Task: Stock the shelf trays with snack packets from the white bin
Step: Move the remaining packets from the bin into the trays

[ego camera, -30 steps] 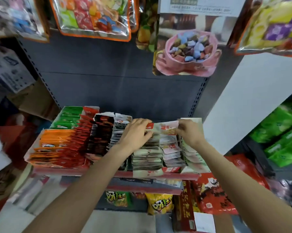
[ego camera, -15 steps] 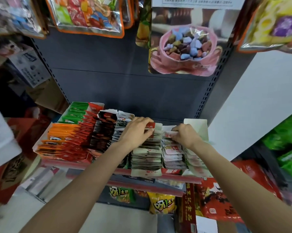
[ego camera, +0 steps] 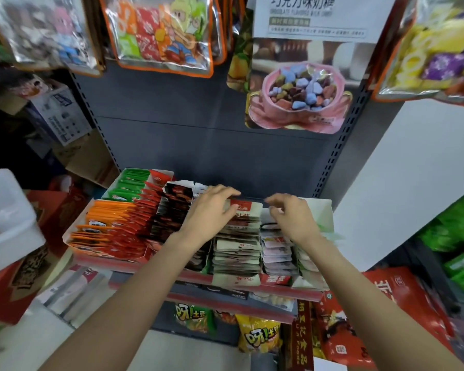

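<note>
Cardboard shelf trays [ego camera: 323,210] hold upright rows of snack packets: orange [ego camera: 102,223], red [ego camera: 134,223], green [ego camera: 129,183], dark brown [ego camera: 172,210], beige [ego camera: 237,247] and pinkish [ego camera: 276,253]. My left hand [ego camera: 209,212] reaches over the back of the beige row and pinches the rearmost red-topped beige packet [ego camera: 248,207] between fingers and thumb. Over the back of the pinkish row, my right hand [ego camera: 292,218] hovers with loosely curled fingers and nothing in it. The white bin [ego camera: 9,226] stands at the left edge, with a red packet inside.
Large candy bags [ego camera: 161,33] hang above the dark shelf back [ego camera: 198,145]. A lower shelf carries yellow and green chip bags [ego camera: 257,336] and red bags [ego camera: 402,298]. Cardboard boxes [ego camera: 62,113] stand at the far left, green bags [ego camera: 461,223] at the right.
The view has tilted up. My right hand has let go of the packet it was tucking into the pinkish row and lifted a little. My left hand stays on the beige row.
</note>
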A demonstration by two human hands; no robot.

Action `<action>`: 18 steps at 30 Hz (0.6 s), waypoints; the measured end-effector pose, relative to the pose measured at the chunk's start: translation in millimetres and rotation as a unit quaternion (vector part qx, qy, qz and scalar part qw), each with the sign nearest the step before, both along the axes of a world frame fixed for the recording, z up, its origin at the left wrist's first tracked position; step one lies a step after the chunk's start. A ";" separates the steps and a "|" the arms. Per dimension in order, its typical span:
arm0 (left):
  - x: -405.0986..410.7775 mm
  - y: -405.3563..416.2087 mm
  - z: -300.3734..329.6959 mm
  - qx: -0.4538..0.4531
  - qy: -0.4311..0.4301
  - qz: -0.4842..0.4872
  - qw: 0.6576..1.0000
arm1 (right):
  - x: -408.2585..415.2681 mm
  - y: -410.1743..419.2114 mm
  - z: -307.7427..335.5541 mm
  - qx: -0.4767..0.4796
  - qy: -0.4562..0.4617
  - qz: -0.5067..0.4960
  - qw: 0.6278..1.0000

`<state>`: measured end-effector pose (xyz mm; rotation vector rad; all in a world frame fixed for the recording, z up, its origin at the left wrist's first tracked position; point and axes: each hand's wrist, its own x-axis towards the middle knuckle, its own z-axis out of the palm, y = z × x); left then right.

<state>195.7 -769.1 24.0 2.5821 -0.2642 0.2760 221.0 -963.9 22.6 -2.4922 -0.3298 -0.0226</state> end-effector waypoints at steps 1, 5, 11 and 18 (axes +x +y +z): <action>-2.4 6.3 3.4 -0.026 0.000 0.011 1.000 | -4.7 8.4 6.6 0.031 -0.024 0.001 0.999; -19.2 44.5 16.0 -0.104 -0.005 0.061 0.993 | -18.4 56.1 25.5 0.054 -0.056 0.049 0.996; -65.0 150.2 18.9 -0.123 -0.017 0.170 0.978 | -34.3 179.1 31.3 0.063 -0.048 0.131 0.988; -120.5 349.5 -9.1 -0.118 0.000 0.361 0.925 | -69.5 386.5 18.0 0.020 -0.016 0.240 0.970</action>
